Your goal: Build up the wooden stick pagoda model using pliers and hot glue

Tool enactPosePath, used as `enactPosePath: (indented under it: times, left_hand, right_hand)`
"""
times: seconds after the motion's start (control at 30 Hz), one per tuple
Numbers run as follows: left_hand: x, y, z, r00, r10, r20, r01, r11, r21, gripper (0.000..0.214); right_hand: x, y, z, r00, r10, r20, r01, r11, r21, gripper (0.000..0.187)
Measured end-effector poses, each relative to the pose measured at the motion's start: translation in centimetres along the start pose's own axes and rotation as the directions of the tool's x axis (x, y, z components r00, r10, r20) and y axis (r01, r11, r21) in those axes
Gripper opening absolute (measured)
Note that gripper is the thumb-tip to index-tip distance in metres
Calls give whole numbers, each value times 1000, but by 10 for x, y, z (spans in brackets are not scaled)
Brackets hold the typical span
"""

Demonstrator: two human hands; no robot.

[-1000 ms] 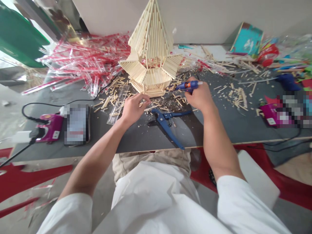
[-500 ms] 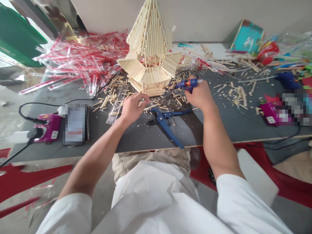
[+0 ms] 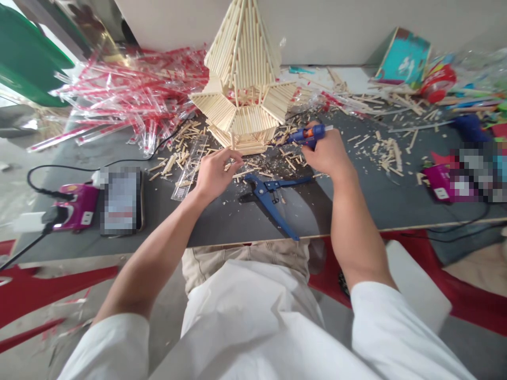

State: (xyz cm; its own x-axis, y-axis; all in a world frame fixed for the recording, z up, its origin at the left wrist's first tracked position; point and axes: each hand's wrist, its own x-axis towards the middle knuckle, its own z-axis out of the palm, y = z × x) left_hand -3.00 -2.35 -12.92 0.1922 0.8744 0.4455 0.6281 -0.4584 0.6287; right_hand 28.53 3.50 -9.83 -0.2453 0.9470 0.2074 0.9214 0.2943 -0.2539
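A tall tower model (image 3: 243,79) built of pale wooden sticks stands at the back middle of the grey table (image 3: 222,216). My right hand (image 3: 328,155) is closed round a blue glue gun (image 3: 308,134), its nozzle aimed left at the model's base. My left hand (image 3: 216,171) rests just in front of the base, fingers pinched on a short wooden stick. Blue cutting pliers (image 3: 271,198) lie on the table between my hands. Cut stick pieces (image 3: 178,155) are scattered around the base.
A heap of clear and red wrappers (image 3: 130,100) fills the back left. A clear ruler (image 3: 192,166), a blurred phone (image 3: 121,200) and a purple charger (image 3: 77,206) with cable lie left. Coloured clutter (image 3: 435,84) and another purple device (image 3: 439,182) sit right.
Almost nothing has changed: both hands stay by the model's base, and the glue gun has shifted very slightly up and to the right.
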Motion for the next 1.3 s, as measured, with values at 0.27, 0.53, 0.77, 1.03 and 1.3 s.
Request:
enactPosePath:
  times: [0.27,0.53,0.77,1.03,1.3]
  left_hand:
    - [0,2,-2,999,-38,26,39,999,-11,9]
    - [0,3,-2,999,-36,10,37,999,-32,9]
    - [2,6,-3,987,-158,24,160,969,-188,4]
    - [3,-2,1,954,-281,103,296,833,-467,23]
    - [6,8,0,937,-293,192,344,673,-655,34]
  right_hand:
    - [0,5,0,1000,-8,-9,8,999,36,36]
    - [2,12,5,1000,-12,11,12,998,54,39]
    - [2,38,-2,997,81,9,-82,996,20,16]
    - [-2,68,-6,924,380,27,-381,925,15,41]
    - [-6,11,-11,955,179,-234,-148,978,145,33]
